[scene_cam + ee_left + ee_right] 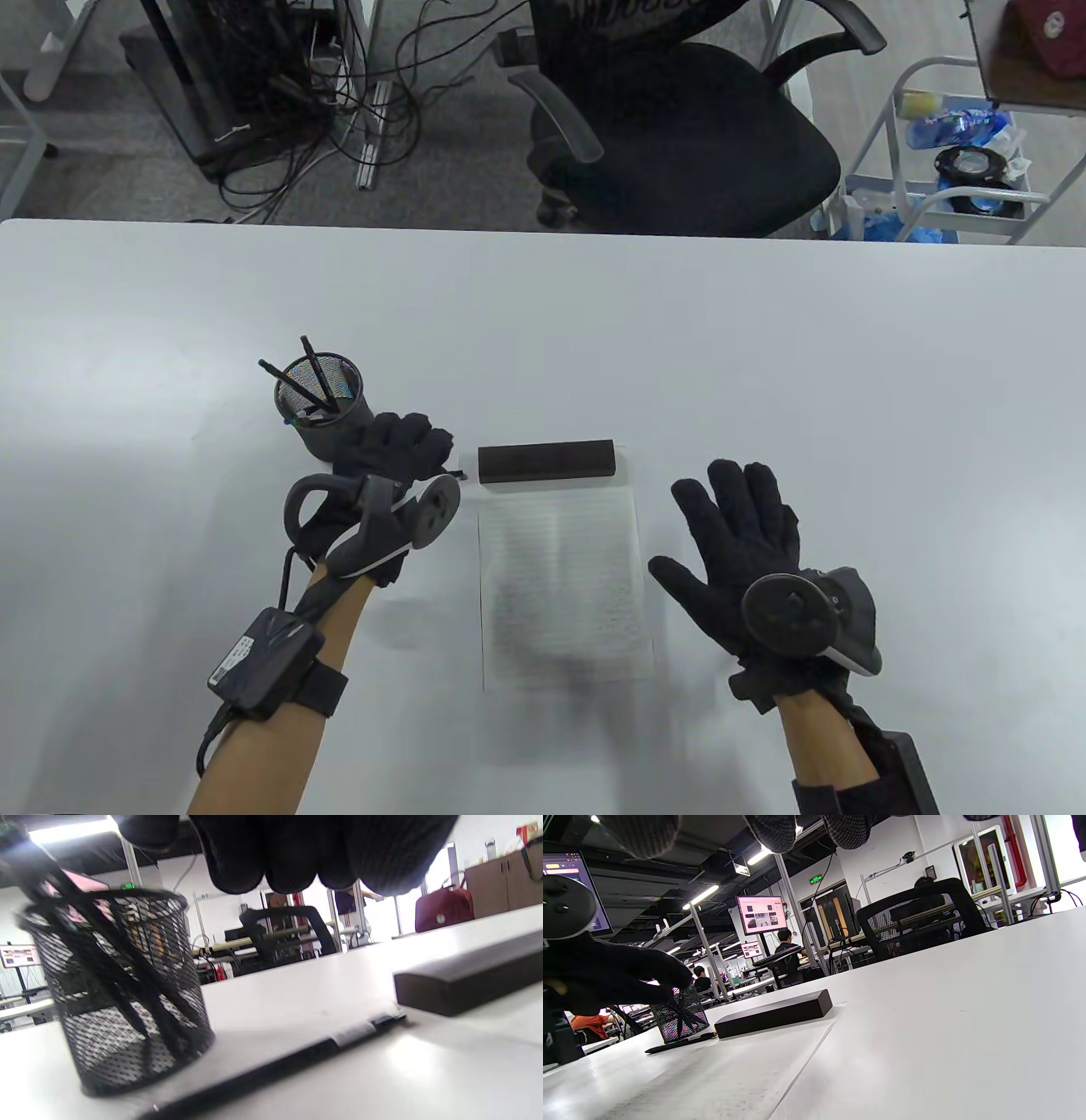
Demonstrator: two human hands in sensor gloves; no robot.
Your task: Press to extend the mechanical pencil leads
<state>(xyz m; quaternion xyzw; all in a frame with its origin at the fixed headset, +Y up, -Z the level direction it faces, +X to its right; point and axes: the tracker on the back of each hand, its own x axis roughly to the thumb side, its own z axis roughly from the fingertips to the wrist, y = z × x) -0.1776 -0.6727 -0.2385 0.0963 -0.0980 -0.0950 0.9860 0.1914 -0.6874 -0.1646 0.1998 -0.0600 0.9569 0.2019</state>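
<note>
We are looking down at a white bench (pixel 764 340) where a mesh pen cup (pixel 324 406) is standing left of centre, holding several dark mechanical pencils (pixel 316 378) that are leaning out toward the far left. Our left hand (pixel 386 454) is hovering just beside the cup, its fingers (pixel 292 853) curled downward over one more pencil (pixel 297 1058) that is lying flat on the bench between the cup and a dark rectangular block (pixel 545 460); from the left wrist view the fingertips are hanging above that pencil with a gap showing, so they are not gripping it. The block is sitting at the far edge of a lined sheet of paper (pixel 564 586), which is lying flat in the middle. Our right hand (pixel 747 543) is resting low over the bench to the right of the paper, palm down with its fingers (pixel 730 492) spread wide and holding nothing. A black office chair (pixel 679 127) is standing beyond the bench.
</note>
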